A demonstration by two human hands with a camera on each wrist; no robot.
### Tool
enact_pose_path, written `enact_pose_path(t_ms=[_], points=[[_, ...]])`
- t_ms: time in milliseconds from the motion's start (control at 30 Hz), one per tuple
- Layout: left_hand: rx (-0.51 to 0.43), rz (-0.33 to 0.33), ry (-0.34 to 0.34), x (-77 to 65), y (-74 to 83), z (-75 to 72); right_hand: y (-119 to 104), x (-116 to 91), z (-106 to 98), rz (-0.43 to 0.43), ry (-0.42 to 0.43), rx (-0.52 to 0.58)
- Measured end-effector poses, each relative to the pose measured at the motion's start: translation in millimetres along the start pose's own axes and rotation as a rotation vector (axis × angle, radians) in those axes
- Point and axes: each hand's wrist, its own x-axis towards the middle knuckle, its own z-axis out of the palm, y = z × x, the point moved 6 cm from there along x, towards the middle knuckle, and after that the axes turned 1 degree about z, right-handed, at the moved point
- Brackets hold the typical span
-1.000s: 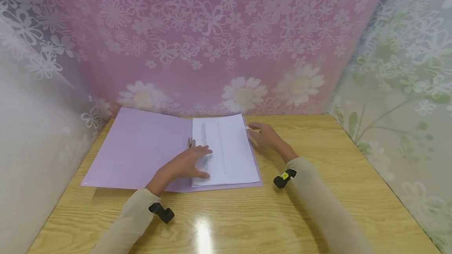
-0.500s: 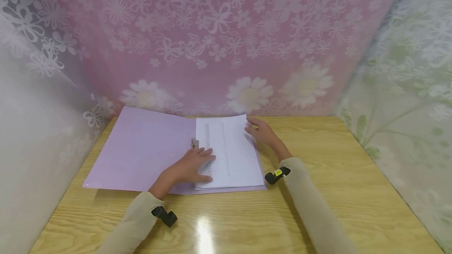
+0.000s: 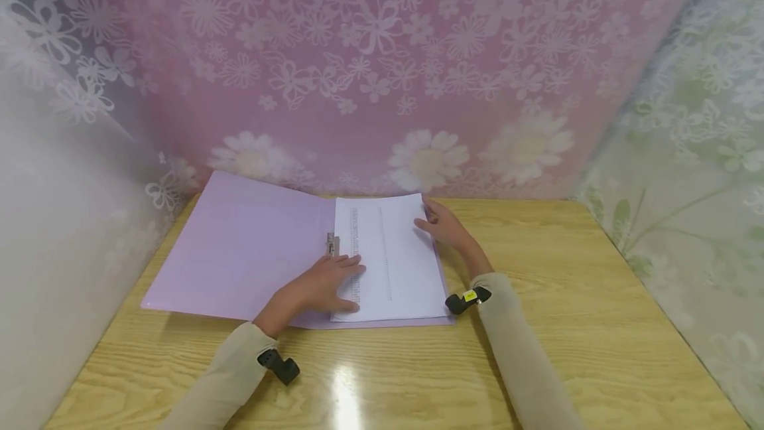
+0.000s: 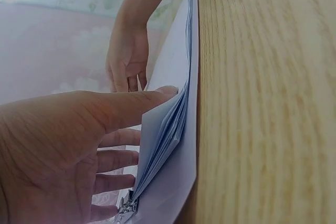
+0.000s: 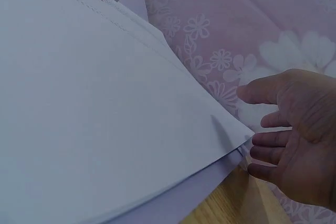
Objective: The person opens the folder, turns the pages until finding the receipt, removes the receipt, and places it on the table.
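A lilac ring binder (image 3: pixel 251 251) lies spread on the table, with a stack of white paper sheets (image 3: pixel 406 264) on its right half. My left hand (image 3: pixel 325 284) rests on the stack's left edge, fingers spread, beside the metal clip (image 3: pixel 331 243) at the spine. In the left wrist view its thumb (image 4: pixel 167 91) touches the sheets' near edge, where the layers fan slightly apart. At the stack's far right corner is my right hand (image 3: pixel 446 225). The right wrist view shows its loosely extended fingers (image 5: pixel 270 139) right at the paper corner, thumb apart from them.
The wooden table (image 3: pixel 567 324) extends to the right and in front of the binder. A pink flowered backdrop (image 3: pixel 382 85) stands right behind the binder, with pale side panels left and right. Each sleeve carries a black wrist camera (image 3: pixel 279 367).
My right hand has moved from the stack's right edge up to its far corner. A small white piece at its fingertips no longer shows. My left hand stays on the sheets.
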Motion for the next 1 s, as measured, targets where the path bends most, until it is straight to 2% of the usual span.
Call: enact_pose_path(t_ms=[267,500,767,1000], points=[[0.003,0.003,0.005,-2.4,1.8,-2.5,1.0,2.1,-1.7,-0.015,-0.014,0.029],[0.003,0.003,-0.006,-1.6,3.2,-0.5,6.9,-0.1,-2.4,0.011,-0.018,0.068],[0.016,0.016,0.008,-0.3,0.8,-0.1,5.5,-1.1,-5.1,-0.008,0.014,0.087],[-0.002,0.033,0.014,-0.7,0.0,-1.5,-4.2,-4.6,-11.0,-0.059,0.054,0.115]])
